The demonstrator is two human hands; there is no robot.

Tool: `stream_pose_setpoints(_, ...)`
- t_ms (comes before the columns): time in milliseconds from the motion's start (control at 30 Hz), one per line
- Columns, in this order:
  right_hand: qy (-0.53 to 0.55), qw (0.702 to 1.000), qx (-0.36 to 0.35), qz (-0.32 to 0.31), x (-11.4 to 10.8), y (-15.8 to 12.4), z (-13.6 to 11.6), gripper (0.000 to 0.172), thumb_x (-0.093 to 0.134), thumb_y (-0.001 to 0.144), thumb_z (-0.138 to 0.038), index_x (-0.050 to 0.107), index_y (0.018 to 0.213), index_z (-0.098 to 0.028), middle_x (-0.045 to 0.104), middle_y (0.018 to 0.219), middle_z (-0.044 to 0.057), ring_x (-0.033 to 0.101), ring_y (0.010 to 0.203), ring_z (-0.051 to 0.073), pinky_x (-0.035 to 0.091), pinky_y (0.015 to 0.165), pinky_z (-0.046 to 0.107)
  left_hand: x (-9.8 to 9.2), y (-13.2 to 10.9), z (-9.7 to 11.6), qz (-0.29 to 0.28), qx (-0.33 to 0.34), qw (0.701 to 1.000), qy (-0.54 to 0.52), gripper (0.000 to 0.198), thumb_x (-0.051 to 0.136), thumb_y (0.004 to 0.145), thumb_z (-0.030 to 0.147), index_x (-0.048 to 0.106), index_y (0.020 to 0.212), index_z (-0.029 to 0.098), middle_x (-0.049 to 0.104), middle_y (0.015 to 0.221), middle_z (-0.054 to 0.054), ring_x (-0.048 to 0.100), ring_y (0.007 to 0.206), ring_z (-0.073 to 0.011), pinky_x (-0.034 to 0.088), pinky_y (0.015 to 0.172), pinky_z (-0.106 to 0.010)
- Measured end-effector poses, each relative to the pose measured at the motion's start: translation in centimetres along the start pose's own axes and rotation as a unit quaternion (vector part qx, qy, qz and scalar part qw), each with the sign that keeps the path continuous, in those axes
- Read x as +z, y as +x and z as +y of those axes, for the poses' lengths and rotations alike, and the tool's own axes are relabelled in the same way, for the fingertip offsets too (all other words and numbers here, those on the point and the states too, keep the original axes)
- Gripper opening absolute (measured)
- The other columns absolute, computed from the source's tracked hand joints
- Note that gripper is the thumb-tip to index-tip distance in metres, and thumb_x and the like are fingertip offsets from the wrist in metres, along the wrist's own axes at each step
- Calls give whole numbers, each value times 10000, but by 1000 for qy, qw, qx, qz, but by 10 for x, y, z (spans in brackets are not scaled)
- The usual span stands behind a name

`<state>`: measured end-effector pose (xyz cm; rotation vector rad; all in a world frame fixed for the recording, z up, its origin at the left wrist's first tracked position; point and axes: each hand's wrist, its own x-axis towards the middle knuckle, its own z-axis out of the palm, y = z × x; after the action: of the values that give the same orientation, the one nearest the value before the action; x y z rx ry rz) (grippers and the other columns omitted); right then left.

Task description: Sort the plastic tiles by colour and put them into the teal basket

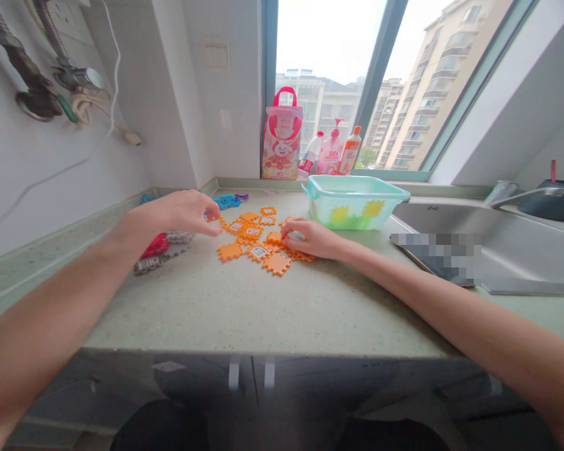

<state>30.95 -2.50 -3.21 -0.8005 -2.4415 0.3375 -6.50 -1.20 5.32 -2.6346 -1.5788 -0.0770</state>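
Several orange interlocking building tiles (277,264), some with white window panels, lie in a loose pile on the counter. My left hand (188,210) is at the pile's left edge, its thumb and fingers curved around an orange tile that shows between them. On the right side of the pile my right hand (313,238) is closed over orange tiles; its fingers partly hide what they grip. Beyond my left hand lie blue tiles (226,201) and a purple piece (241,196). Red tiles (155,245) and grey tiles (172,249) sit partly behind my left forearm.
A translucent green plastic tub (357,200) stands behind my right hand, beside the steel sink (521,250). Along the window sill are a pink bag (282,144), a clear bottle (310,156), a pump bottle (331,151) and an orange-capped bottle (350,152). Cabinet handles (269,374) show below the counter edge.
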Motion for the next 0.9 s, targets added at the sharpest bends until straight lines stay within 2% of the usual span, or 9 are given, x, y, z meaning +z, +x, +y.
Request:
stream_pose_setpoints(133, -3, 1000, 12, 12, 0, -1, -2, 96, 706, 1003, -254, 776, 1060, -221, 817, 1139, 82, 736, 1067, 234, 555, 1018, 389, 3, -2, 21, -42, 60, 995, -63, 426, 765, 795, 651, 860, 1017, 300, 840, 1028, -36, 770, 933, -278, 566, 799, -347)
stream_pose_setpoints(233, 9, 999, 26, 32, 3, -2, -2, 170, 727, 963, -201, 772, 1127, -214, 821, 1199, 85, 751, 1104, 236, 560, 1041, 385, 12, -1, 36, -79, 83, 990, -84, 405, 787, 792, 643, 857, 998, 301, 836, 1000, -41, 775, 936, -278, 574, 792, -340)
stream_pose_setpoints(300, 5, 999, 29, 40, 5, -2, -1, 221, 730, 946, -165, 773, 1157, -218, 817, 1231, 86, 751, 1137, 239, 555, 1070, 393, 16, -1, 42, -95, 89, 986, -101, 425, 810, 780, 639, 854, 1038, 304, 837, 1006, -40, 781, 936, -276, 584, 791, -334)
stream_pose_setpoints(367, -7, 999, 20, 37, 6, -2, -1, 201, 721, 973, -179, 783, 1159, -222, 805, 1238, 94, 744, 1142, 243, 550, 1080, 406, 18, 0, 45, -100, 88, 984, -117, 459, 842, 748, 634, 847, 1069, 305, 835, 999, -33, 785, 921, -273, 593, 782, -331)
stream_pose_setpoints(467, -15, 1000, -3, 14, 6, -1, -1, 134, 695, 1040, -256, 791, 1127, -220, 799, 1170, 97, 727, 1110, 243, 543, 1061, 407, 16, -1, 49, -106, 76, 982, -135, 488, 891, 690, 621, 836, 1058, 305, 827, 952, -17, 784, 876, -264, 595, 746, -324)
stream_pose_setpoints(567, -22, 1000, -2, -3, 3, 0, -1, 125, 693, 1054, -287, 783, 1104, -216, 801, 1103, 82, 710, 1074, 239, 530, 1028, 390, 14, -2, 49, -115, 74, 981, -135, 464, 883, 703, 588, 839, 1071, 308, 825, 962, -15, 781, 877, -259, 588, 738, -321)
stream_pose_setpoints(633, -27, 1000, 13, -7, 1, 0, -2, 113, 712, 1048, -305, 776, 1080, -217, 798, 1088, 73, 703, 1044, 231, 525, 1001, 377, 13, -3, 46, -103, 88, 983, -123, 457, 860, 728, 586, 852, 1097, 316, 829, 1017, -20, 780, 933, -269, 589, 782, -330)
stream_pose_setpoints(733, -23, 999, 28, -7, 0, 1, -3, 109, 748, 1033, -328, 763, 1057, -222, 799, 1101, 71, 702, 1030, 221, 529, 979, 366, 13, -4, 46, -48, 114, 987, -108, 453, 833, 755, 602, 860, 1110, 321, 828, 1103, -28, 765, 1028, -283, 591, 882, -352)
stream_pose_setpoints(900, -9, 1000, 27, 8, 2, 1, -1, 150, 780, 1005, -324, 770, 1096, -206, 810, 1162, 92, 729, 1058, 229, 551, 987, 380, 24, -1, 67, 58, 184, 969, -154, 483, 807, 791, 592, 847, 1140, 260, 814, 1147, -74, 733, 1046, -278, 585, 1005, -398)
